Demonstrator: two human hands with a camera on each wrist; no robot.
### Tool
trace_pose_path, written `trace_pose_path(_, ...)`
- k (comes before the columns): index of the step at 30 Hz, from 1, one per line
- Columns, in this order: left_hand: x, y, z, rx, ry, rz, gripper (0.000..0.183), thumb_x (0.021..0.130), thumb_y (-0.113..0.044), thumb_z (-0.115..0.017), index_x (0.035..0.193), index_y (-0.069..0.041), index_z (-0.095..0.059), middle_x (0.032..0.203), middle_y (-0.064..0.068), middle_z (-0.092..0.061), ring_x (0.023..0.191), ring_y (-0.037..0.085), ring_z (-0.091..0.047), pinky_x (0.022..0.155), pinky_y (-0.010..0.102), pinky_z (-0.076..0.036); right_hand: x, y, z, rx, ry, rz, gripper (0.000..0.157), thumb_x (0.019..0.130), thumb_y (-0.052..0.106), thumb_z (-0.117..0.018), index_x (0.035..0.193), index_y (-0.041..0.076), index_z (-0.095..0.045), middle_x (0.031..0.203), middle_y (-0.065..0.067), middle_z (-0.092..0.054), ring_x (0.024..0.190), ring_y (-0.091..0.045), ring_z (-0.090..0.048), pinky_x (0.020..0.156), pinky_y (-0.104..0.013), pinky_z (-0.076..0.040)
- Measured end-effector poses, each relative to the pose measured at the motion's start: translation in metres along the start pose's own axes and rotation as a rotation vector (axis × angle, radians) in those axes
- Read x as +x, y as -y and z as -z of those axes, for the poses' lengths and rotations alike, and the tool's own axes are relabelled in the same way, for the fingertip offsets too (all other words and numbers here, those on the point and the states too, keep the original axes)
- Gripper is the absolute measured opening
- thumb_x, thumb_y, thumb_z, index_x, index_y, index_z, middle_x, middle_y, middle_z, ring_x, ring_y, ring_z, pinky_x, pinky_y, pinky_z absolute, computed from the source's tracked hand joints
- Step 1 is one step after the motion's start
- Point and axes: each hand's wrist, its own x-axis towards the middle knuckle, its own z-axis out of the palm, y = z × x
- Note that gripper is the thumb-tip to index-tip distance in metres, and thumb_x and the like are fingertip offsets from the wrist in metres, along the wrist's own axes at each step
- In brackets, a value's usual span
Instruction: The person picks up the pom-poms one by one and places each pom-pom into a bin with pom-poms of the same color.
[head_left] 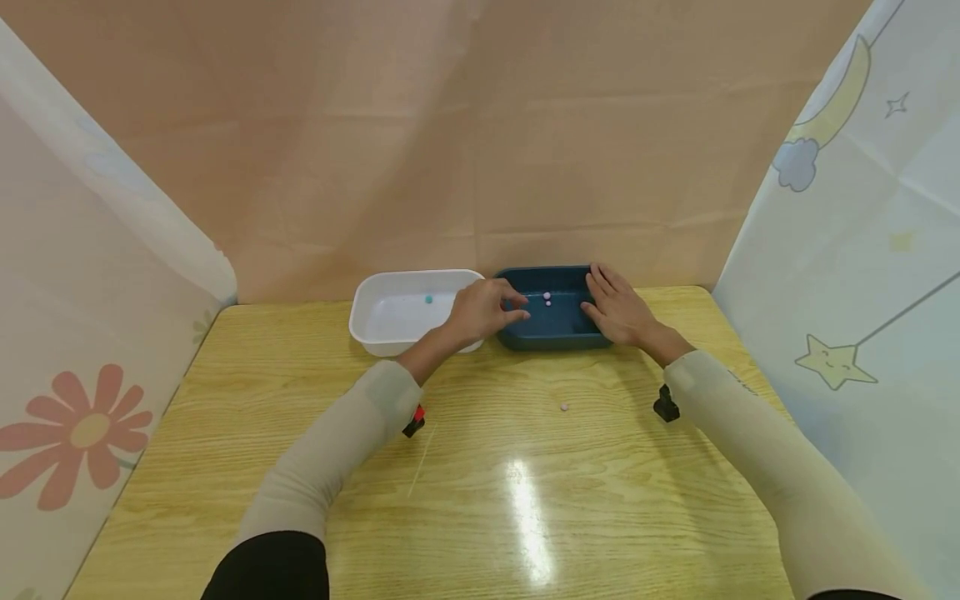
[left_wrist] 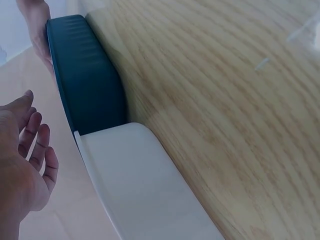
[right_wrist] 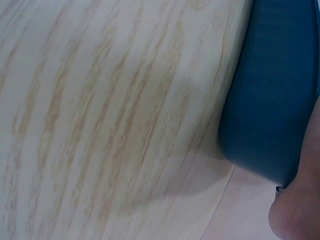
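Observation:
My left hand (head_left: 483, 312) hovers where a white bin (head_left: 375, 340) and a dark blue bin (head_left: 555, 342) stand side by side. Its thumb and fingers are loosely bent and apart, with nothing between them; the left wrist view shows the same hand (left_wrist: 25, 170) beyond the rims. My right hand (head_left: 621, 310) rests on the right end of the dark blue bin, fingers straight along the rim. Inside that bin lie two small pale pink balls (head_left: 547, 296), close together. A teal ball (head_left: 428, 299) lies in the white bin.
On the wooden table (head_left: 480, 483), in front of the dark blue bin, lies one more small pinkish ball (head_left: 565, 407). A tan backdrop (head_left: 480, 167) rises right behind the bins. Patterned white sheets (head_left: 75, 292) flank the table. Small black devices (head_left: 666, 406) hang under both wrists.

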Motion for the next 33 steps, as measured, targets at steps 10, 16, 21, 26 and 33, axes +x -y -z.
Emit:
trace_pose_path(10, -0.008, -0.008, -0.006, -0.018, 0.020, -0.071, 0.025, 0.095, -0.035, -0.082, 0.114, -0.020, -0.084, 0.106, -0.005, -0.075, 0.073, 0.008, -0.063, 0.054, 0.023, -0.045, -0.001, 0.000, -0.001, 0.019, -0.020, 0.014, 0.066, 0.117, 0.028, -0.032, 0.161, -0.017, -0.013, 0.172, -0.034, -0.003, 0.162, -0.048, 0.000, 0.131, -0.055, 0.001)
trace_pose_path(16, -0.013, -0.013, -0.008, -0.032, 0.031, -0.102, 0.024, 0.094, -0.034, -0.083, 0.113, -0.019, -0.085, 0.106, -0.006, -0.075, 0.071, 0.007, -0.060, 0.054, 0.022, -0.044, 0.000, -0.001, -0.002, 0.020, -0.027, 0.015, 0.067, 0.116, 0.030, -0.031, 0.161, -0.017, -0.014, 0.172, -0.034, -0.003, 0.162, -0.047, 0.000, 0.131, -0.054, 0.000)
trace_pose_path(21, -0.017, -0.016, -0.012, -0.044, 0.022, -0.137, 0.023, 0.093, -0.032, -0.085, 0.111, -0.018, -0.085, 0.104, -0.004, -0.076, 0.069, 0.008, -0.059, 0.055, 0.022, -0.043, 0.000, -0.001, -0.001, 0.018, -0.020, 0.004, 0.067, 0.117, 0.029, -0.033, 0.162, -0.016, -0.014, 0.173, -0.032, -0.002, 0.162, -0.047, 0.000, 0.131, -0.055, 0.000)
trace_pose_path(26, -0.022, -0.018, -0.017, -0.043, 0.022, -0.181, 0.021, 0.092, -0.032, -0.086, 0.109, -0.019, -0.086, 0.101, -0.005, -0.077, 0.069, 0.006, -0.060, 0.056, 0.020, -0.045, 0.001, -0.001, -0.003, 0.004, -0.016, -0.008, 0.067, 0.117, 0.030, -0.032, 0.162, -0.015, -0.013, 0.173, -0.032, -0.002, 0.162, -0.046, 0.001, 0.131, -0.055, 0.000)
trace_pose_path(33, -0.030, -0.022, -0.023, -0.056, 0.071, -0.216, 0.023, 0.093, -0.029, -0.085, 0.110, -0.015, -0.086, 0.101, -0.003, -0.077, 0.073, 0.007, -0.063, 0.060, 0.019, -0.047, 0.001, 0.000, -0.002, 0.003, -0.027, 0.002, 0.067, 0.117, 0.030, -0.031, 0.162, -0.016, -0.014, 0.172, -0.033, -0.003, 0.162, -0.047, -0.001, 0.131, -0.055, -0.001)
